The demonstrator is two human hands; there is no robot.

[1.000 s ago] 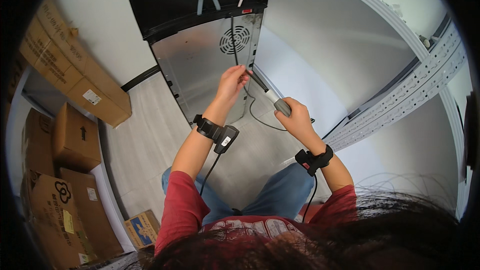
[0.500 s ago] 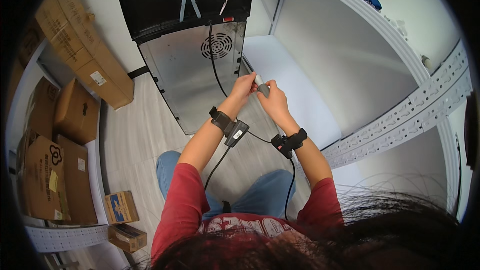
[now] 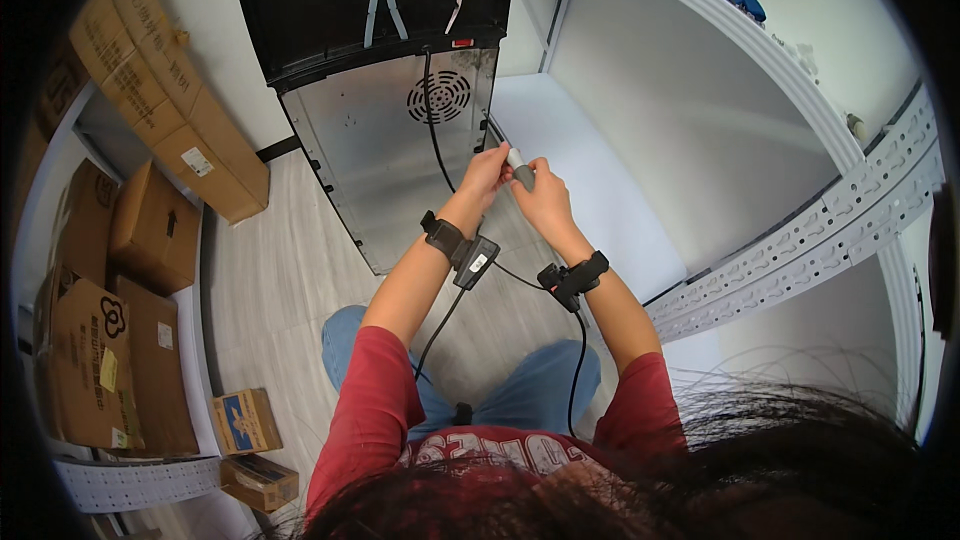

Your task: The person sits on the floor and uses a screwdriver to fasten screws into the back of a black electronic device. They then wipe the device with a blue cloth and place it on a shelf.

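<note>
Cardboard boxes (image 3: 150,230): stacked on shelving well to the left of the grip, apart from both hands.
Appliance (image 3: 390,150): metal back panel with a round vent, black upper part; it stands just left of and beyond the grip.
Black cord (image 3: 432,130): runs down the panel from the top edge toward the hands; its lower end is hidden behind the left fingers.
Left hand (image 3: 487,172): fingers curled around the pale upper end of the small tube; clenched on it, thumb side toward the panel.
Small tube (image 3: 519,168): short grey-and-white cylinder, held between the two hands at the right lower corner of the panel. Long axis slants from upper left to lower right, pale end up.
Right hand (image 3: 543,202): closed around the grey lower end of the tube, just below and right of the left hand, the two touching.
Relation: both hands equally near, each grasping one end; the tube lies along the line joining them.
Wrist bands: a black unit on each wrist, cables trailing back toward the body.
White shelf (image 3: 600,200): right of the grip, under the hands' far side.
</note>
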